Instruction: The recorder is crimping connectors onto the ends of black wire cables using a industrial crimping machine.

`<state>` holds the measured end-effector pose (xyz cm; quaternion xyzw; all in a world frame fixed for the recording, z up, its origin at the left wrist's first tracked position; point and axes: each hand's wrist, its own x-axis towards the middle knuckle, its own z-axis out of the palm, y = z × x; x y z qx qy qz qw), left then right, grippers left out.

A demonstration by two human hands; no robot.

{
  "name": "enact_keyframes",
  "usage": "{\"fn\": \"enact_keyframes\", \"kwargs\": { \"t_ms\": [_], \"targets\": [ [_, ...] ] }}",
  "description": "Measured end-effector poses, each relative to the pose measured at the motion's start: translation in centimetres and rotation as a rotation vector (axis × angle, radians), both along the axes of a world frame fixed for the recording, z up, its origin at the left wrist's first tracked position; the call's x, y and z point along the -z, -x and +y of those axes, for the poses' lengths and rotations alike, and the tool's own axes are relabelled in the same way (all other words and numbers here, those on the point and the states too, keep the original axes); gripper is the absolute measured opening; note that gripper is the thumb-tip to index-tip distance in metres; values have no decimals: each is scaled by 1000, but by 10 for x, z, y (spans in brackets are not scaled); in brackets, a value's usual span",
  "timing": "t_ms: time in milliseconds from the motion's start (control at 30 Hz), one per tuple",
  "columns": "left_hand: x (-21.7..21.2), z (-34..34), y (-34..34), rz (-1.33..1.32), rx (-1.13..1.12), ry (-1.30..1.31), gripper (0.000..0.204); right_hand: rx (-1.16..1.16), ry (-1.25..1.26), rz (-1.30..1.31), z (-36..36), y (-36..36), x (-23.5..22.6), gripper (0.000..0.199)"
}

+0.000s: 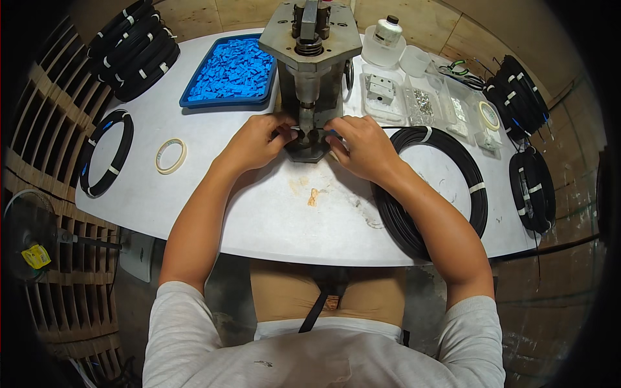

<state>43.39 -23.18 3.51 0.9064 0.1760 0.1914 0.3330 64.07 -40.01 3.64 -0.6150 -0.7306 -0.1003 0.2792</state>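
Observation:
In front of me stands a metal bench press (310,58), its ram coming down over a dark base (309,154). My left hand (262,141) is at the left of the ram, fingers curled and closed by the base; what they hold is hidden. On the other side my right hand (363,143) is closed in a pinch, with a small blue piece (331,133) showing at the fingertips. A large coil of black cable (477,171) lies under my right forearm, and a strand runs from it toward that hand.
A dark blue tray (187,103) of small blue parts stands behind left. A tape roll (171,156) and a small black coil (119,152) lie left. Clear boxes of metal parts (420,107), a bottle (388,31) and more coils (532,191) stand right.

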Motion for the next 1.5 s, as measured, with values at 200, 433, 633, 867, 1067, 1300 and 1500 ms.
{"fn": "enact_keyframes", "kwargs": {
  "t_ms": [200,433,633,867,1067,1300,1500],
  "targets": [
    [1,1,0,13,-10,2,22,12,14,-7,0,1,-2,19],
    [-1,0,0,13,-13,-30,23,11,26,4,0,0,0,19],
    [-1,0,0,16,-6,-7,23,17,40,4,0,0,0,20],
    [-1,0,1,0,-1,-10,24,14,44,5,0,1,-1,20],
    [0,0,0,12,-8,-18,24,24,57,-2,0,1,-1,21],
    [0,1,0,11,0,-17,23,23,62,-3,0,0,0,21],
    [0,-1,0,-3,1,-12,23,30,78,-4,0,1,-1,22]
  ]
}}
